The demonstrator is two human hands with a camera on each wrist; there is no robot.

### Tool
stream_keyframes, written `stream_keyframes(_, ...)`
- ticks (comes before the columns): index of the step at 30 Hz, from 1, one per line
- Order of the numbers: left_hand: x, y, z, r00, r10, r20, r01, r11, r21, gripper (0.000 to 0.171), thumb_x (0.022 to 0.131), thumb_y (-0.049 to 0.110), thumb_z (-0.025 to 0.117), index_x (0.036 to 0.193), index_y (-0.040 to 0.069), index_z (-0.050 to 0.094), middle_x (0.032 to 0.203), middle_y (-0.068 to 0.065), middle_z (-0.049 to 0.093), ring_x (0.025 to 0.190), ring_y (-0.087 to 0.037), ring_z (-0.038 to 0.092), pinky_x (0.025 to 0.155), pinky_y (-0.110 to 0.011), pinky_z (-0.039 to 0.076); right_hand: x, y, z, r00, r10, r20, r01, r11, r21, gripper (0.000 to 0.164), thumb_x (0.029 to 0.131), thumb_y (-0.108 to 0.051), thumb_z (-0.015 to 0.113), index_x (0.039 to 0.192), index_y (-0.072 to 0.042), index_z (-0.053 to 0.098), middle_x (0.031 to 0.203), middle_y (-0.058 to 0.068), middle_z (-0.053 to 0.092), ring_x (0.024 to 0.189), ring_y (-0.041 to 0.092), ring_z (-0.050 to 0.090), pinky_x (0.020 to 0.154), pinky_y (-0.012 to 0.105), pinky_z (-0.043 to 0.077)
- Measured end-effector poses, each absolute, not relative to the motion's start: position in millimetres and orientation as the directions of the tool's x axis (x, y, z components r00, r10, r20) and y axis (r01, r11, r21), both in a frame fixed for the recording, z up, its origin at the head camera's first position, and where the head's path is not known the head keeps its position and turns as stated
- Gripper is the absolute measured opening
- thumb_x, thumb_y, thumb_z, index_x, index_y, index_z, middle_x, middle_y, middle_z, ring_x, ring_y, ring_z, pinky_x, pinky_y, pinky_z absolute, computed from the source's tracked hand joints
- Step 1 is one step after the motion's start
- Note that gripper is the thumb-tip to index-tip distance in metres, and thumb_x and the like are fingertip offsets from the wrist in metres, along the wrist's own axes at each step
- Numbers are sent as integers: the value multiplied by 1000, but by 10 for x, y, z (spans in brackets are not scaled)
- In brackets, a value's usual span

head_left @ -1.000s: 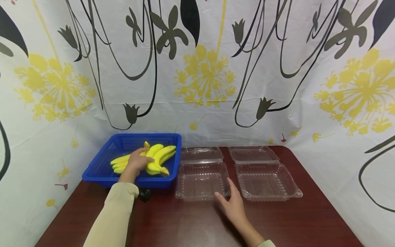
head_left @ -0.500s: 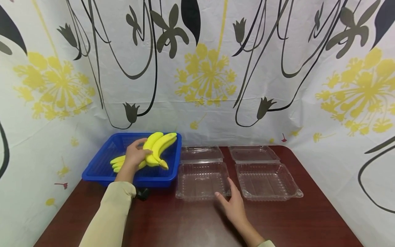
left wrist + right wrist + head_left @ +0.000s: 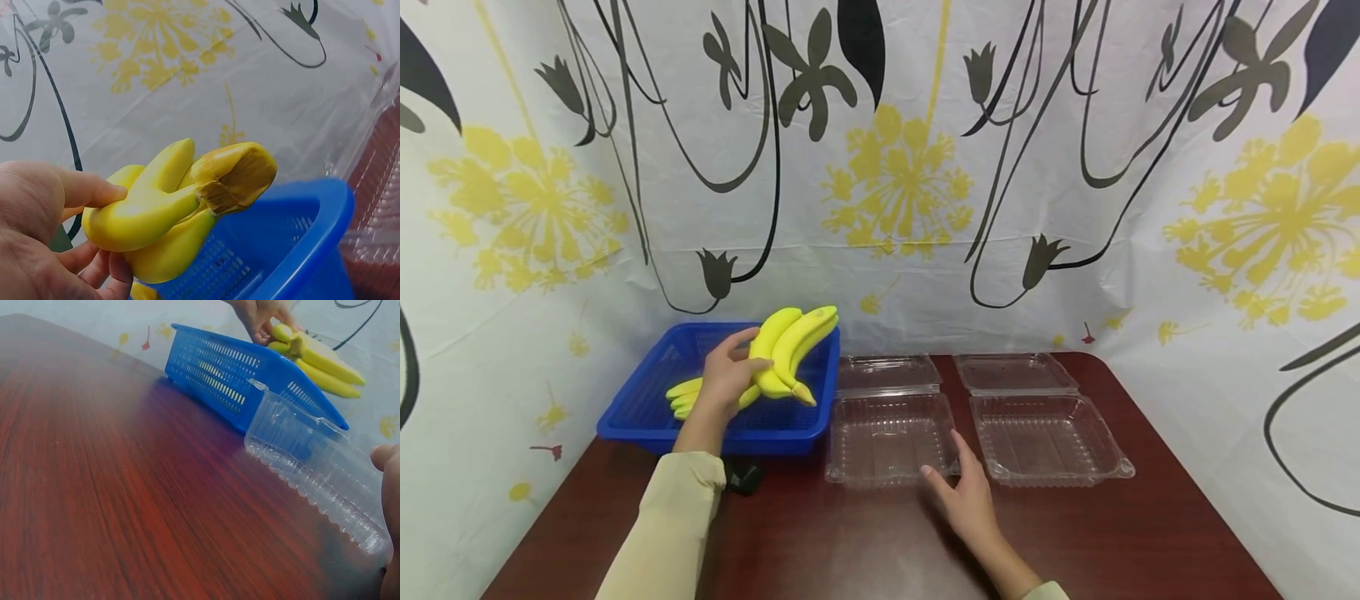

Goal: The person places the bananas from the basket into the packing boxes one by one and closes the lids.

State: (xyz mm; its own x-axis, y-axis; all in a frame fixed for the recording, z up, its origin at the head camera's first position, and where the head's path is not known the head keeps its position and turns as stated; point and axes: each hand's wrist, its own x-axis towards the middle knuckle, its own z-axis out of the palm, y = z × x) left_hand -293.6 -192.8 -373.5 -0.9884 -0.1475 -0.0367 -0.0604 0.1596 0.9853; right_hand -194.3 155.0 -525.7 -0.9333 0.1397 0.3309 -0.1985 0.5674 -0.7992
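Observation:
My left hand point(image 3: 724, 377) grips a bunch of yellow bananas point(image 3: 786, 346) and holds it over the blue plastic basket point(image 3: 640, 435). In the left wrist view the thumb lies on top of the bananas point(image 3: 140, 219), the fingers curl underneath, and the brown stem end points away from the hand. More bananas point(image 3: 685, 402) lie in the basket, partly hidden behind the left wrist. My right hand point(image 3: 968, 504) is at the near right corner of a clear clamshell container point(image 3: 880, 446), thumb and forefinger spread apart at its edge. That container stands with its lid folded back.
A second clear clamshell point(image 3: 1045, 442), also with its lid back, stands to the right. All of it sits on a dark red-brown wooden table point(image 3: 820, 542). A patterned white sheet point(image 3: 910, 300) hangs close behind and along both sides.
My left hand has lifted the banana bunch up out of the basket, leaving other bananas behind. The right hand has stayed at the container's corner.

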Motion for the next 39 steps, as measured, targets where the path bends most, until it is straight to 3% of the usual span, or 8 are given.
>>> stream_keyframes(9, -2875, -1715, -3758, -995, -91, 33, 19, 152, 988, 62, 84, 2, 70, 142, 13, 51, 129, -21, 53, 106, -31, 59, 78, -34, 55, -1939, 1555, -5275, -937, 147, 317, -184, 564, -805, 78, 85, -36, 76, 147, -6, 39, 146, 22, 42, 131, 42, 40, 101, 61, 34)
stream_keyframes(16, -2811, -1537, -3801, -997, -39, 71, 65, 120, 991, 57, 86, 0, 70, 139, 11, 54, 132, -21, 55, 115, -33, 57, 84, -39, 53, -1936, 1551, -5270, -937, 150, 315, -183, 557, -810, 79, 85, -35, 76, 147, -6, 39, 146, 22, 42, 131, 42, 40, 102, 61, 34)
stream_keyframes(27, -2711, -1269, -3907, -989, -60, 132, 127, 80, 989, 48, 83, -5, 71, 129, 6, 63, 128, -20, 60, 114, -31, 58, 80, -30, 54, -1939, 1556, -5264, -936, 148, 319, -186, 560, -807, 78, 84, -35, 76, 147, -6, 39, 146, 22, 42, 130, 43, 41, 101, 61, 35)
stream_keyframes(39, -2615, -1032, -4053, -966, -52, 253, 232, 256, 938, 39, 80, 0, 76, 117, 11, 72, 118, -10, 66, 109, -27, 60, 76, -35, 56, -1953, 1561, -5272, -936, 146, 320, -189, 560, -806, 79, 84, -36, 76, 147, -6, 39, 146, 21, 42, 130, 42, 41, 101, 61, 35)
